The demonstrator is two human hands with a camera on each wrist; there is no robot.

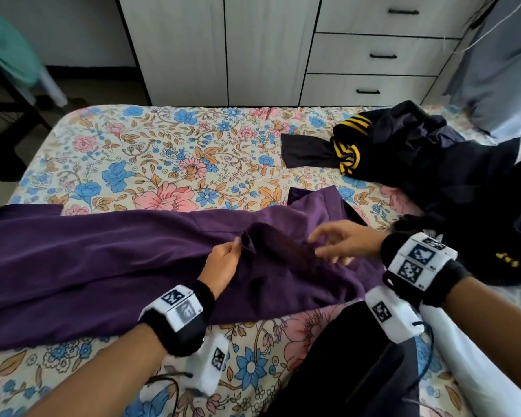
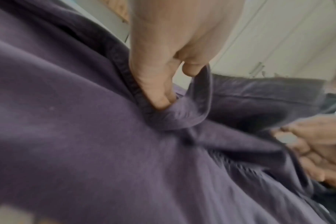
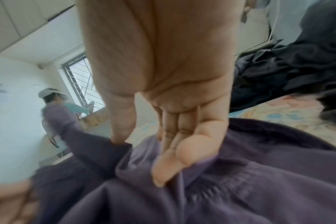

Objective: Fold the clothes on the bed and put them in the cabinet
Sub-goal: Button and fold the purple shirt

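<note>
A purple garment [image 1: 103, 260] lies stretched across the floral bed [image 1: 133, 152], reaching from the left edge to the right of centre. My left hand [image 1: 236, 245] pinches a raised fold at its hem; in the left wrist view the left hand [image 2: 175, 91] holds the hem of the garment [image 2: 67, 136] between thumb and a curled finger. My right hand [image 1: 322, 245] hovers just right of that fold. In the right wrist view the right hand [image 3: 142, 156] has straight fingers, with the thumb touching the cloth [image 3: 240, 181].
A heap of dark navy clothes with yellow stripes [image 1: 403, 152] sits at the bed's far right. A black item [image 1: 343, 371] lies at the near right edge. Behind the bed stand the white cabinet doors [image 1: 223, 49] and drawers [image 1: 382, 55], all closed.
</note>
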